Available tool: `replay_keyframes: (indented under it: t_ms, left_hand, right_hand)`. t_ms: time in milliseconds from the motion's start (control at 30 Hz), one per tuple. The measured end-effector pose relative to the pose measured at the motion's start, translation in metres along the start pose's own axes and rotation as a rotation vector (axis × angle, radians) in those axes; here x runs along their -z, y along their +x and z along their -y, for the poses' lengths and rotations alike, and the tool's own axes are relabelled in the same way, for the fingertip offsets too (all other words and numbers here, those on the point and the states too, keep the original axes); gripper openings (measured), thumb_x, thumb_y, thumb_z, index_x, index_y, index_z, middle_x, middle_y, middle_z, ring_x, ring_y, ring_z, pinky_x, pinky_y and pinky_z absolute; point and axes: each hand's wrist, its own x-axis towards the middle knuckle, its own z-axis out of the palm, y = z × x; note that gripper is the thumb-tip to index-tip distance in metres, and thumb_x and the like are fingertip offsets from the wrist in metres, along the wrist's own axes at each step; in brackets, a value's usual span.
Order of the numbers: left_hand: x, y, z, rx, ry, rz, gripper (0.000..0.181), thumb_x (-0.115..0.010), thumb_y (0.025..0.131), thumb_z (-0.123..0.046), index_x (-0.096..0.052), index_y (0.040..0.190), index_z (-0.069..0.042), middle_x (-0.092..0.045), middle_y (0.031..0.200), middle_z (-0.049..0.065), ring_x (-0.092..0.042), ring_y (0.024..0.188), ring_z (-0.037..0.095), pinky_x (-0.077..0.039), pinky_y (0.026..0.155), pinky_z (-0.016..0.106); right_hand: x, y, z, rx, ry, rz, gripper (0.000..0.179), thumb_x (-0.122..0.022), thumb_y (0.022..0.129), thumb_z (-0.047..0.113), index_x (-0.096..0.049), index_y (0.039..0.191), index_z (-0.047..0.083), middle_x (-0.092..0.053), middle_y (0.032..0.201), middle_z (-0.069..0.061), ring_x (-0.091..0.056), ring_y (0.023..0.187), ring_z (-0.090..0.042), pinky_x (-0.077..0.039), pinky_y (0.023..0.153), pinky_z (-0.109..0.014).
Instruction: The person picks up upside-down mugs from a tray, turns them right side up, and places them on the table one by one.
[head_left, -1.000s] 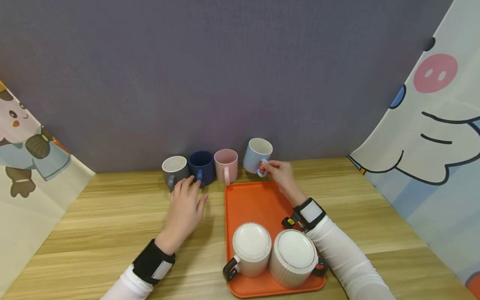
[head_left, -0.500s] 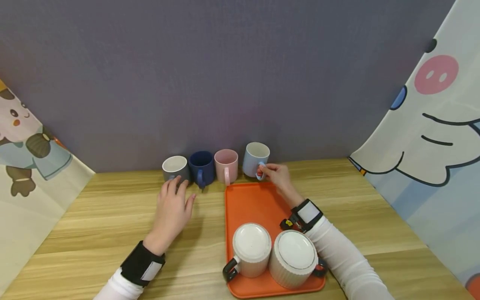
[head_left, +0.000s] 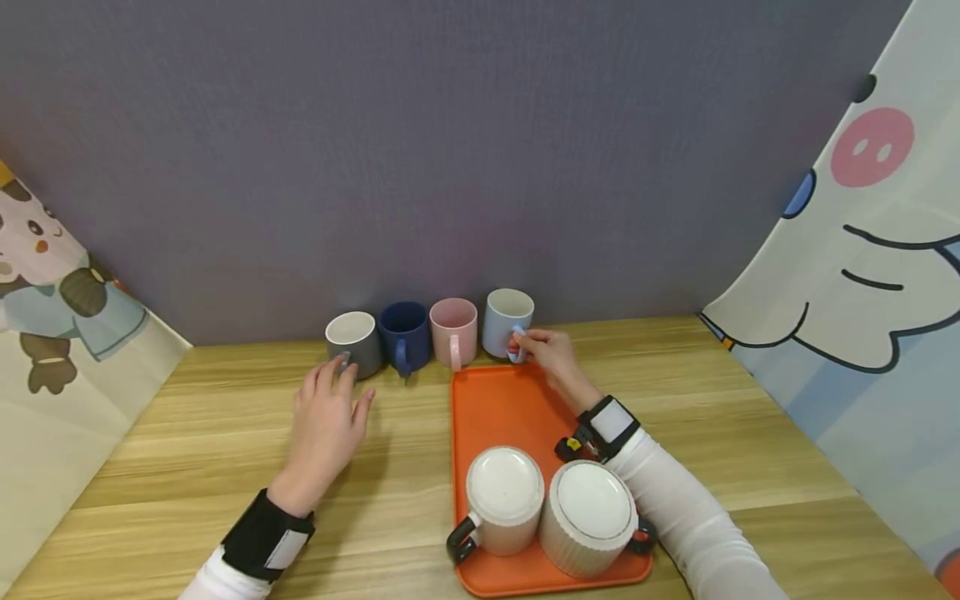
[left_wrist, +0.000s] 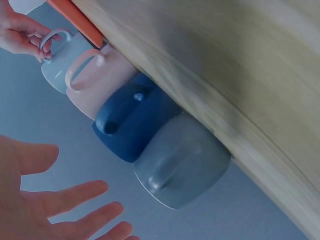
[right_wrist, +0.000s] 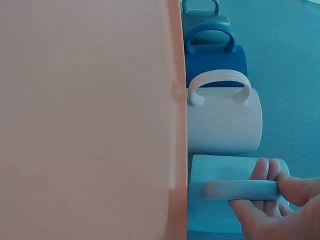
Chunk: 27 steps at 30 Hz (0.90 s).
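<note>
My right hand (head_left: 551,354) pinches the handle of a light blue mug (head_left: 507,321), which stands upright at the right end of a row; in the right wrist view, thumb and fingers wrap the handle (right_wrist: 240,189). To its left, a small gap apart, is a pink mug (head_left: 453,329), then a dark blue mug (head_left: 405,335) and a grey mug (head_left: 354,342). My left hand (head_left: 326,421) hovers in front of the grey mug, fingers spread; the left wrist view shows a gap between those fingers (left_wrist: 82,192) and the grey mug (left_wrist: 182,160).
An orange tray (head_left: 498,408) lies before the row on the wooden table (head_left: 187,450). Two ribbed cups, one white (head_left: 504,500) and one greyish (head_left: 588,517), stand upside down on its near end, black handles outward. A grey wall (head_left: 480,150) rises behind the mugs.
The light blue mug, held by its handle, has come down and left, closer to the pink one. My left hand has drawn back leftward and toward me.
</note>
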Motion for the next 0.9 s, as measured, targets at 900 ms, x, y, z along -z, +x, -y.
replay_keyframes:
  t_ms: [900]
  left_hand:
    - [0.015, -0.010, 0.017, 0.028, 0.021, -0.025, 0.039, -0.067, 0.086, -0.018, -0.059, 0.116, 0.006, -0.051, 0.125, 0.028, -0.043, 0.115, 0.046, -0.036, 0.085, 0.062]
  right_hand:
    - [-0.005, 0.003, -0.005, -0.050, 0.076, 0.098, 0.032, -0.062, 0.091, 0.009, -0.061, 0.115, -0.012, -0.071, 0.086, -0.006, -0.067, 0.080, -0.014, -0.051, 0.092, -0.041]
